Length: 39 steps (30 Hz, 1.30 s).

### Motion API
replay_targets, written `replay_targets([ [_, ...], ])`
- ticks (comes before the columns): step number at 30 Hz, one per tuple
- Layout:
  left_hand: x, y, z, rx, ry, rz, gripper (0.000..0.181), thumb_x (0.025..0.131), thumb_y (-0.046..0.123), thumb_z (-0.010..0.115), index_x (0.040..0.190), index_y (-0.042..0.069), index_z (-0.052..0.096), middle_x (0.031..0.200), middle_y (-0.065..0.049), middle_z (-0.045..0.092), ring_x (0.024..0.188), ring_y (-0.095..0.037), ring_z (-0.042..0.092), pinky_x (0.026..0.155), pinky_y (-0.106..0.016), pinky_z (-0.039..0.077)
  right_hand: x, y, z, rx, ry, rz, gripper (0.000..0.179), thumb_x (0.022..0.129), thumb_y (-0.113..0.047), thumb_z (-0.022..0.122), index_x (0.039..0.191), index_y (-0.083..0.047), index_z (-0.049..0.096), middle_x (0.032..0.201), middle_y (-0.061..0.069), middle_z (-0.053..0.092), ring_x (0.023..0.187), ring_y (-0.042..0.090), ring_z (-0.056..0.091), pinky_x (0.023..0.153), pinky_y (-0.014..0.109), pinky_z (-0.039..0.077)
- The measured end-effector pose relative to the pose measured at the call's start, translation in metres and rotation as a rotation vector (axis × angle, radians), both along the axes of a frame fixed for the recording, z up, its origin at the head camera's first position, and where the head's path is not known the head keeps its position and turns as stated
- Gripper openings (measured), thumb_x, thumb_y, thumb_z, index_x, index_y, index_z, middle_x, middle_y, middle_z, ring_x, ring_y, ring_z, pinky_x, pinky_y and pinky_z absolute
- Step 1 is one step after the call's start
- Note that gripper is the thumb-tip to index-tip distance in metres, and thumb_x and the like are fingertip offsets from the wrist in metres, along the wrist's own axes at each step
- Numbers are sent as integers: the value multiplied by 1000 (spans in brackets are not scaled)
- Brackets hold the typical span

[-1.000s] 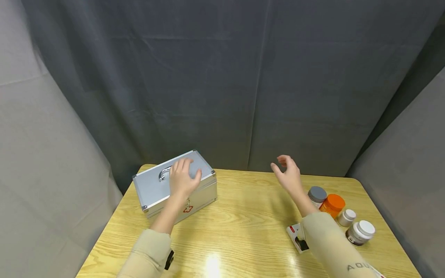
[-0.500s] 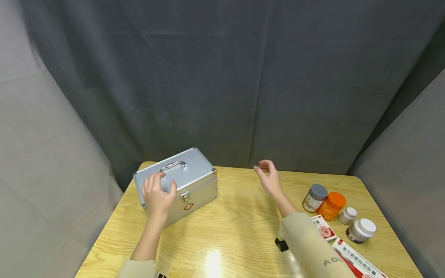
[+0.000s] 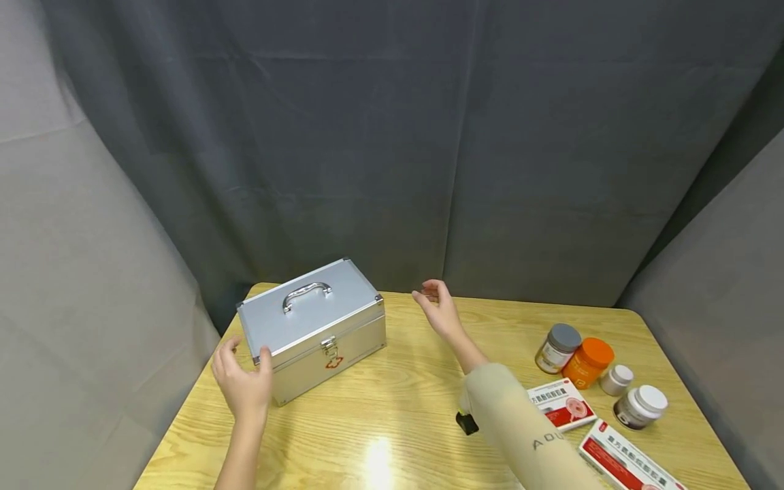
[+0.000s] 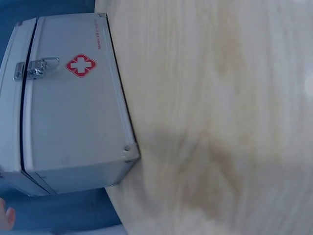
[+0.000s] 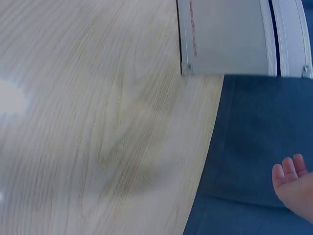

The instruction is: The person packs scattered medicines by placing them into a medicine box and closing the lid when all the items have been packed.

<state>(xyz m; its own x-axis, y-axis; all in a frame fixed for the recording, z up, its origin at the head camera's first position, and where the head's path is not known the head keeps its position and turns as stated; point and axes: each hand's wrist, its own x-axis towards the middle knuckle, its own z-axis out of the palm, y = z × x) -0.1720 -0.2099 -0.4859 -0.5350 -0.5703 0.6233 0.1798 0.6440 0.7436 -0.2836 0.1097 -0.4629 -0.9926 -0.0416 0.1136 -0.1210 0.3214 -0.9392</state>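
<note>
- Left hand (image 3: 242, 384) slid over beside the case (image 3: 318, 328), fingers spread, holding nothing
- Right hand (image 3: 439, 312) drifted closer to it, fingers loosely curved, also empty

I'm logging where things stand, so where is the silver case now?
In the head view, the silver case stands near the far left corner of the wooden table, between the left hand and the right hand.

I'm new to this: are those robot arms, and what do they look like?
No, they're a person's. The left hand and right hand are ungloved. The right arm wears a pale beige sleeve with dark lettering, only partly readable. A small black item shows by the sleeve's end. No sleeve shows on the left.
</note>
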Motion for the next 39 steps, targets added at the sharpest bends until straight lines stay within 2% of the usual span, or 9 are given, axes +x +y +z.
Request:
replay_targets([
  [4, 8, 3, -6, 133, -7, -30, 40, 74, 2, 66, 107, -8, 48, 101, -20, 44, 97, -30, 41, 83, -42, 32, 0, -16, -4, -34, -25, 0, 42, 90, -28, 55, 122, -5, 43, 122, 18, 47, 112, 31, 45, 92, 44, 40],
  [9, 13, 7, -16, 244, -36, -20, 44, 78, 7, 66, 114, -7, 44, 109, -18, 42, 102, -25, 38, 84, -36, 32, 1, -34, -9, -70, -54, 11, 45, 89, -28, 56, 124, -4, 43, 125, 21, 46, 114, 34, 46, 93, 46, 40],
  [15, 14, 10, -25, 336, -67, -10, 48, 81, 15, 65, 118, -7, 43, 116, -25, 43, 106, -30, 39, 84, -38, 33, 4, -48, -10, -89, -109, 25, 50, 90, -31, 56, 129, -5, 41, 128, 22, 45, 117, 35, 46, 93, 48, 40],
  [22, 13, 15, -27, 424, -41, -13, 47, 83, 18, 64, 117, -7, 45, 116, -23, 46, 103, -26, 41, 81, -30, 30, 6, -63, -14, -103, -158, 40, 55, 90, -32, 55, 133, -2, 39, 126, 22, 45, 115, 35, 46, 93, 45, 41],
  [29, 9, 20, -24, 534, -15, -22, 42, 84, 16, 63, 113, -10, 46, 112, -15, 49, 102, -20, 43, 78, -25, 36, 8, -74, -15, -108, -192, 90, 60, 92, -36, 51, 136, 1, 35, 130, 23, 43, 119, 36, 43, 95, 47, 39],
  [33, 9, 22, -23, 561, -29, -35, 41, 86, 16, 62, 113, -10, 46, 111, -10, 49, 100, -16, 45, 78, -20, 38, 10, -79, -14, -128, -184, 83, 58, 92, -33, 51, 134, 4, 37, 131, 25, 43, 121, 38, 41, 97, 47, 38],
  [39, 14, 25, -24, 544, -66, -26, 41, 88, 20, 60, 116, -8, 47, 113, -13, 51, 98, -18, 47, 75, -16, 38, 11, -85, -16, -120, -180, 54, 55, 92, -32, 52, 129, 7, 42, 128, 25, 46, 119, 37, 43, 96, 45, 39],
])
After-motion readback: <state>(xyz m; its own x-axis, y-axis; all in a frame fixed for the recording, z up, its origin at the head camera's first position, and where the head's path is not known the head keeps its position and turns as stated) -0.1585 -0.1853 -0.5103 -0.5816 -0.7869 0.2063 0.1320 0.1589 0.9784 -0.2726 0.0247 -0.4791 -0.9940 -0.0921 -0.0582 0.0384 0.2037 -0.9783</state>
